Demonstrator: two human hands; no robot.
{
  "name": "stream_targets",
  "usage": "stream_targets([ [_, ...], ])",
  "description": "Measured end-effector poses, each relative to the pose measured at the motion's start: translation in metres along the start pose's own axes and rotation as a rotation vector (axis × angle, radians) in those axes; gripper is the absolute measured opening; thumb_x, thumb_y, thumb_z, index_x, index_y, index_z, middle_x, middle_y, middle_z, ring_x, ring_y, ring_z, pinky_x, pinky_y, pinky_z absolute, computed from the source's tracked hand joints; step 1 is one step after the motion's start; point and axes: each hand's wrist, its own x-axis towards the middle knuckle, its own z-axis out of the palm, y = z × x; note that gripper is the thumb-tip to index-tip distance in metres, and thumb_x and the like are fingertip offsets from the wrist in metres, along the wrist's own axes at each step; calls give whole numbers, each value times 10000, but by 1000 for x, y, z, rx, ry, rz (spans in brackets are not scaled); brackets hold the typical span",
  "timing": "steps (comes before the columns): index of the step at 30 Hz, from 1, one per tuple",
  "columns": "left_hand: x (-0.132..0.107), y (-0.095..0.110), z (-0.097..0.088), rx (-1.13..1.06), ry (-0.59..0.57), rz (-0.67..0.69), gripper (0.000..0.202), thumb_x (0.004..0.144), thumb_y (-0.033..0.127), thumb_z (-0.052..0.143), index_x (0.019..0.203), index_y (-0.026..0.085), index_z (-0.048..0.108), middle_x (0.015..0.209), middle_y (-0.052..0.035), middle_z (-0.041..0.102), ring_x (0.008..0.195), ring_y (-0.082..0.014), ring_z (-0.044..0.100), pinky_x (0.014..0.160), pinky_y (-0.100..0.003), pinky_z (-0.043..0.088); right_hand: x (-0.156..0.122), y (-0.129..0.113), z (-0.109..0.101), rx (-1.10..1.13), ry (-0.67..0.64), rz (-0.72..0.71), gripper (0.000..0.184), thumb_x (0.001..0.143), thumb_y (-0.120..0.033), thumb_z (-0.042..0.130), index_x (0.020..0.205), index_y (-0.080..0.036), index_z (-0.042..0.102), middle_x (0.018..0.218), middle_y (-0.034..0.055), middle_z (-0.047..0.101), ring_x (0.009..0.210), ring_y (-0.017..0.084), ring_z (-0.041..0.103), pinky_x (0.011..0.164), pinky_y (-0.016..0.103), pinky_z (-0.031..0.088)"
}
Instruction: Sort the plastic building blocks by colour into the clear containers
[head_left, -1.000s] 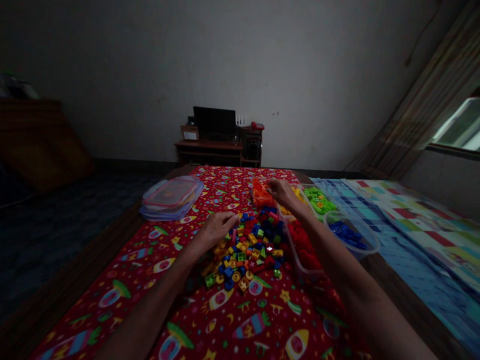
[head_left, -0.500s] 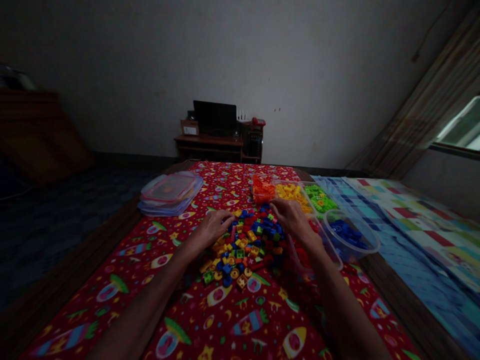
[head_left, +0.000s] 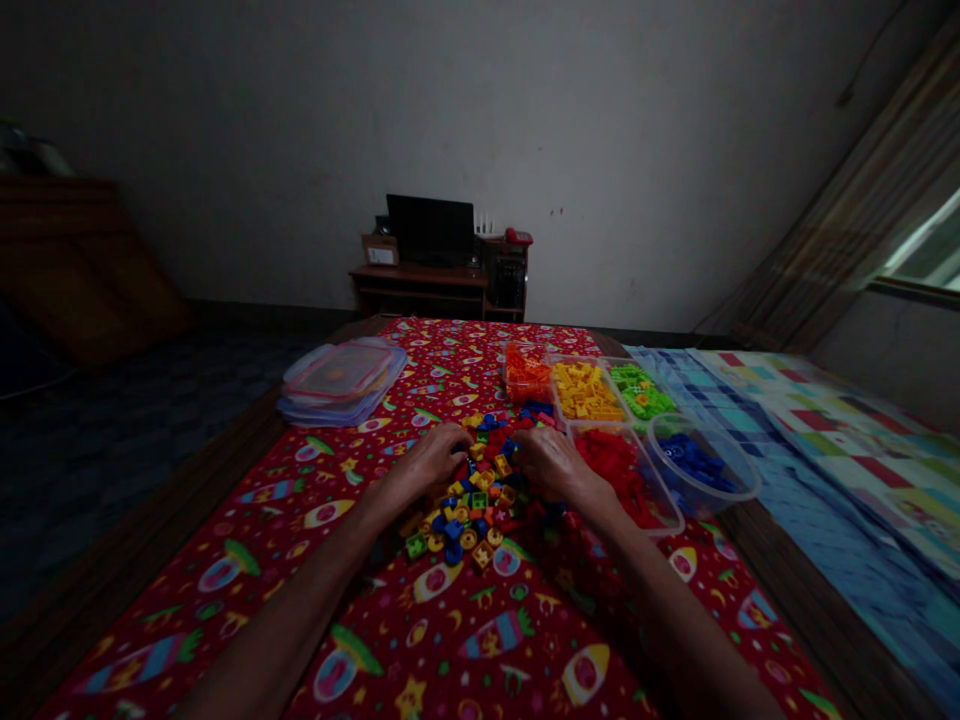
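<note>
A mixed pile of small toy building bricks (head_left: 480,500) in red, yellow, blue, green and orange lies on the red patterned tablecloth (head_left: 420,660). At the pile's left edge, my left hand (head_left: 436,455) is closed, thumb and fingers curled together by the bricks; what is between them is too dark to name. My right hand (head_left: 551,462) reaches over the pile's right side with fingers bent down and together, their tips among the bricks. Anything it holds is hidden. Just right of it stands a clear box of red bricks (head_left: 619,470).
Behind and right are containers of orange bricks (head_left: 527,375), yellow bricks (head_left: 586,392) and green bricks (head_left: 641,392). A round tub (head_left: 742,485) holds blue bricks. Stacked plastic lids (head_left: 341,385) lie at the left edge. A bed (head_left: 795,480) adjoins the table's right side.
My right hand has moved left and down from the containers' near corner into the pile, uncovering the red bricks' box. My left hand has curled its fingers more, staying nearly in place.
</note>
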Motion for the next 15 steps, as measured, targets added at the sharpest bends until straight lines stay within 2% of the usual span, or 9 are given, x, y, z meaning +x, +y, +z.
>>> stream_targets([
  [4, 2, 7, -3, 13, 23, -14, 133, 787, 175, 568, 890, 189, 652, 971, -59, 651, 966, -213, 586, 897, -340, 462, -3, 1, 18, 6, 80, -97, 227, 853, -137, 506, 1050, -143, 620, 903, 109, 647, 869, 200, 573, 758, 293, 423],
  [8, -3, 19, -1, -17, 45, -18, 374, 772, 163, 568, 1145, 192, 592, 1184, -91, 618, 1124, -247, 548, 981, -378, 429, -7, -3, 36, -11, 194, -184, 296, 902, -166, 454, 1180, -148, 551, 1115, 147, 588, 1059, 231, 512, 897, 368, 420],
  [10, -4, 25, -1, -42, 13, -6, 412, 777, 152, 545, 1186, 195, 575, 1208, -91, 615, 1132, -241, 549, 990, -377, 424, -7, -8, 46, -36, 209, -202, 359, 900, -152, 449, 1255, -171, 497, 1191, 141, 553, 1125, 243, 465, 932, 402, 403],
  [12, -5, 30, -3, -51, -7, 2, 363, 784, 151, 528, 1137, 187, 603, 1158, -93, 640, 1083, -230, 573, 972, -366, 434, -4, -14, 54, -51, 189, -189, 390, 885, -127, 460, 1271, -179, 479, 1171, 133, 558, 1127, 254, 446, 924, 426, 400],
  [15, -3, 29, -6, -39, -12, -15, 263, 779, 182, 548, 1022, 175, 647, 1047, -90, 673, 985, -224, 604, 915, -344, 460, 1, -19, 58, -62, 167, -131, 336, 862, -100, 479, 1190, -152, 527, 1061, 130, 585, 1064, 268, 452, 896, 442, 388],
])
